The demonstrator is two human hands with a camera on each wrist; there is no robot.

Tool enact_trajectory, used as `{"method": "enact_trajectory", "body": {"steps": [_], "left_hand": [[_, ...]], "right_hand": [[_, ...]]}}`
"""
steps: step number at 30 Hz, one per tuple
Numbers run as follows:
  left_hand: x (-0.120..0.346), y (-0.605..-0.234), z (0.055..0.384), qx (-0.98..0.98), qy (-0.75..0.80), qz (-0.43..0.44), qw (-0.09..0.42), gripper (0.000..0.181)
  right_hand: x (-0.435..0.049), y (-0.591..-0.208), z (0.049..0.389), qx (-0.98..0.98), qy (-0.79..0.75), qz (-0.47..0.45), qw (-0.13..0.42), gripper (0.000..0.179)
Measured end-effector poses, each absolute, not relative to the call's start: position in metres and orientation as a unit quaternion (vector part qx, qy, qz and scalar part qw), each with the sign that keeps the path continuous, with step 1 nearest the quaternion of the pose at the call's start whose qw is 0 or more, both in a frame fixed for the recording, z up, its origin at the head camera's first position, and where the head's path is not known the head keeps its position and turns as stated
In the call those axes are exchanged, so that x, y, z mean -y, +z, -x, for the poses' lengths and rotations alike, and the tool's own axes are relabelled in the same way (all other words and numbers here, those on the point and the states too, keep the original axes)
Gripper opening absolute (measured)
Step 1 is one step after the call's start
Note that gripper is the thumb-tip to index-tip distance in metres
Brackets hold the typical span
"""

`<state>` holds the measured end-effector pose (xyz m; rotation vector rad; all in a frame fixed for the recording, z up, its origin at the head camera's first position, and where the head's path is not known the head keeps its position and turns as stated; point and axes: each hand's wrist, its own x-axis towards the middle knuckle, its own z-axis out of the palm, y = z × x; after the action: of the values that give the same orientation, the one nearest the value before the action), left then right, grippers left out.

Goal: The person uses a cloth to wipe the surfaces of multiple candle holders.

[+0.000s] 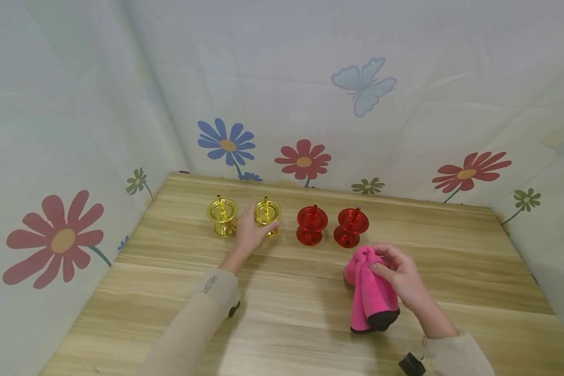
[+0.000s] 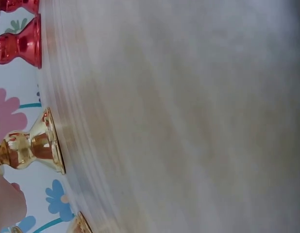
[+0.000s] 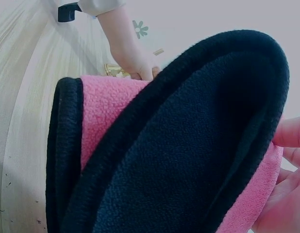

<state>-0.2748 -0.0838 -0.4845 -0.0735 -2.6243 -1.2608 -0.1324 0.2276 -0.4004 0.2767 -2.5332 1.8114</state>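
Observation:
Two gold candle holders stand upright at the back left of the table: the left one [image 1: 223, 215] and the right one [image 1: 267, 212]. My left hand [image 1: 250, 232] is at the right gold holder, its forefinger beside the bowl and its thumb spread across the front. In the left wrist view, part of this hand [image 2: 8, 201] is next to the gold holder [image 2: 33, 145], whose base is on the table. My right hand [image 1: 401, 274] pinches a folded pink fleece cloth [image 1: 373, 287] with black edging, above the table. The cloth's dark inner side [image 3: 174, 131] fills much of the right wrist view.
Two red candle holders, one [image 1: 312, 224] beside the other [image 1: 351, 227], stand right of the gold ones. The wood-grain table [image 1: 282, 318] meets a flowered white curtain [image 1: 282, 94] behind and at the sides. A black strap piece [image 1: 412, 364] hangs at my right cuff.

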Motion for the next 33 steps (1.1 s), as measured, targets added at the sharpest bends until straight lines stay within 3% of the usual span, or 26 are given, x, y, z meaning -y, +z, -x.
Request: {"method": "enact_trajectory", "body": {"steps": [11, 25, 33], "left_hand": [[0.078, -0.475, 0.26, 0.893, -0.437, 0.022, 0.11, 0.084], [0.065, -0.452, 0.231, 0.911, -0.365, 0.14, 0.131, 0.084], [0.058, -0.442, 0.216, 0.91, -0.324, 0.212, 0.148, 0.081]], "right_hand": [[-0.229, -0.402, 0.132, 0.807, 0.582, -0.095, 0.014, 0.026], [-0.228, -0.4, 0.131, 0.814, 0.575, -0.074, 0.004, 0.03], [-0.227, -0.394, 0.134, 0.809, 0.582, -0.07, 0.029, 0.031]]}}
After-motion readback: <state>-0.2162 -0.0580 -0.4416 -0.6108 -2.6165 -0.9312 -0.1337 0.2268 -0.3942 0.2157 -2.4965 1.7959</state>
